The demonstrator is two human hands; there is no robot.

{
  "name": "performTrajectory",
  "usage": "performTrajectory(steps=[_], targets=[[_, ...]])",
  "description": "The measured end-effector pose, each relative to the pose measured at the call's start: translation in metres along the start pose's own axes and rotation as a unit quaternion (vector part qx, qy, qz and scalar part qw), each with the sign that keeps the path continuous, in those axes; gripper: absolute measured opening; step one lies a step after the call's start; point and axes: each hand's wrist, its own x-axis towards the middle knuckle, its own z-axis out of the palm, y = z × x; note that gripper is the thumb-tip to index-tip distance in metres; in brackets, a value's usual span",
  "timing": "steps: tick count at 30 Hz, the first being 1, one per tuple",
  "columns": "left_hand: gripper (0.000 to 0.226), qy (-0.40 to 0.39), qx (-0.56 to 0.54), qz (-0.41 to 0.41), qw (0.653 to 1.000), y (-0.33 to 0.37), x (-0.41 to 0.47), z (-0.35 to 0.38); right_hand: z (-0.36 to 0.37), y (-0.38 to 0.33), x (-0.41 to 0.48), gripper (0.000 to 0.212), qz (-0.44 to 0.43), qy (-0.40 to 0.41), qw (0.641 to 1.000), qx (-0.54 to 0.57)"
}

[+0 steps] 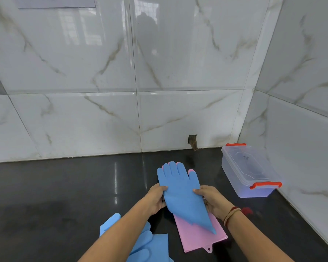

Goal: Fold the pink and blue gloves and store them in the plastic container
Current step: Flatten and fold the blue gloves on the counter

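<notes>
A blue glove (180,193) lies flat on top of a pink glove (199,237) on the black counter, fingers pointing toward the wall. Pink fingertips peek out past the blue ones. My left hand (155,197) pinches the blue glove's left edge and my right hand (212,199) pinches its right edge. A second blue glove (150,244) lies at the lower left, partly under my left forearm. The clear plastic container (248,171) with red clips stands at the right, its lid on.
The black counter (64,195) meets a white marble-tiled wall behind and another on the right, forming a corner behind the container. A small dark hole (192,140) sits in the wall at counter level.
</notes>
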Motion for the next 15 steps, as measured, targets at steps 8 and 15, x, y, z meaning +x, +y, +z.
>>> performTrajectory(steps=[8, 15], targets=[[0.033, 0.002, 0.001, -0.003, 1.000, 0.001, -0.002, 0.006, 0.000, -0.023, 0.004, 0.019, -0.039, 0.012, 0.998, -0.043], [0.041, 0.005, 0.007, 0.000, 1.000, -0.003, 0.002, 0.003, -0.006, 0.000, 0.009, 0.019, 0.003, 0.018, 0.997, -0.068]])
